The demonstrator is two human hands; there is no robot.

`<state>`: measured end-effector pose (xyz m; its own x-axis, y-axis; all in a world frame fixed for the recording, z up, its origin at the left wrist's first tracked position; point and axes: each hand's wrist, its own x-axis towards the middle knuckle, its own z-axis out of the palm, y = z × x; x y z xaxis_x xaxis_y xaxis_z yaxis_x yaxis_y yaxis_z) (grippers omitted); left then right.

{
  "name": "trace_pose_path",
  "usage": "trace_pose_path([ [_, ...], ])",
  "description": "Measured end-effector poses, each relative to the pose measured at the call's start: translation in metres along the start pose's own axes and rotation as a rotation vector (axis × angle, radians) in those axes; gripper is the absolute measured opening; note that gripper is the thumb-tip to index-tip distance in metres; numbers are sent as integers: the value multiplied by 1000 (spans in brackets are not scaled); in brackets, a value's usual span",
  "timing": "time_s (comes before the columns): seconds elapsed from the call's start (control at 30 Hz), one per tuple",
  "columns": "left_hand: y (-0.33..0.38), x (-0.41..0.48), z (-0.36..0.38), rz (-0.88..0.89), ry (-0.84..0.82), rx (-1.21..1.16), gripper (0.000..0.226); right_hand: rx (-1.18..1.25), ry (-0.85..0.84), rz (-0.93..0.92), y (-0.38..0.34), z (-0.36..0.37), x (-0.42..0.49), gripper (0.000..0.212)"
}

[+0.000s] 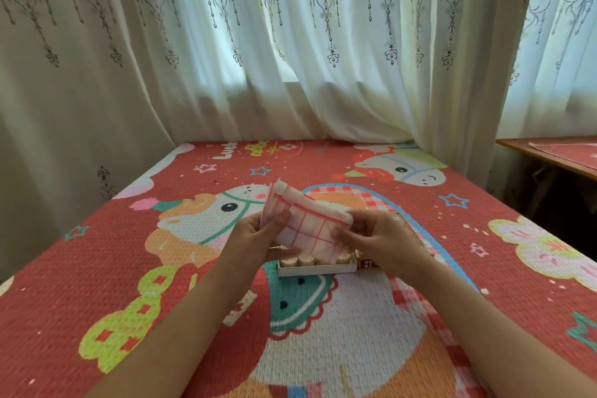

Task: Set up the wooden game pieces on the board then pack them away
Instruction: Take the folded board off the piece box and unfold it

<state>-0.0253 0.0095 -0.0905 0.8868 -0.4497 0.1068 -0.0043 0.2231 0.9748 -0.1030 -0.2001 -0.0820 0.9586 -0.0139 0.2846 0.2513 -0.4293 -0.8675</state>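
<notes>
— What do the fingers do?

— The fingers point(347, 232) of the right hand point(381, 237) pinch the right edge of the folded board point(307, 220), a white sheet with red grid lines. The left hand point(255, 236) grips the left side, with the thumb on top and the other fingers behind.

— Where is the board?

— It is held in the air, just above the white box point(310, 271). Round wooden pieces point(305, 260) stand in a row inside the box. A dark red lid point(368, 263) lies just beside the box on the right. Everything is on a red printed mat point(145, 220), and white curtains point(290, 58) hang behind.
</notes>
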Motion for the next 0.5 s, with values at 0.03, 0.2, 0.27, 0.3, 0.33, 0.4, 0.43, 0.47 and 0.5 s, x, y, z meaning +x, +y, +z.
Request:
trace_pose_path([
  [0.03, -1, 1, 0, -10, 0, 4, 37, 16, 6, 18, 0, -1, 0, 20],
  [0.2, 0, 5, -7, -10, 78, 19, 33, 170, -5, 107, 3, -5, 1, 18],
  [0.27, 0, 8, -12, -14, 106, -7, 31, 235, -10, 131, 5, -7, 2, 18],
  [0.3, 0, 9, -14, -24, 117, -16, 31, 262, -23, 137, 4, -7, 2, 18],
  [0.33, -1, 10, -15, -36, 122, -22, 31, 278, -35, 144, 3, -8, 2, 18],
  [0.4, -2, 11, -16, -63, 123, -23, 30, 272, -51, 147, 2, -7, 1, 18],
  [0.43, -3, 12, -16, -79, 124, -20, 29, 263, -49, 148, 2, -7, 1, 18],
  [0.47, -3, 12, -16, -92, 130, -15, 27, 257, -45, 150, 1, -6, 1, 18],
  [0.5, -3, 12, -16, -99, 142, -8, 25, 255, -37, 154, 2, -6, 1, 17],
])
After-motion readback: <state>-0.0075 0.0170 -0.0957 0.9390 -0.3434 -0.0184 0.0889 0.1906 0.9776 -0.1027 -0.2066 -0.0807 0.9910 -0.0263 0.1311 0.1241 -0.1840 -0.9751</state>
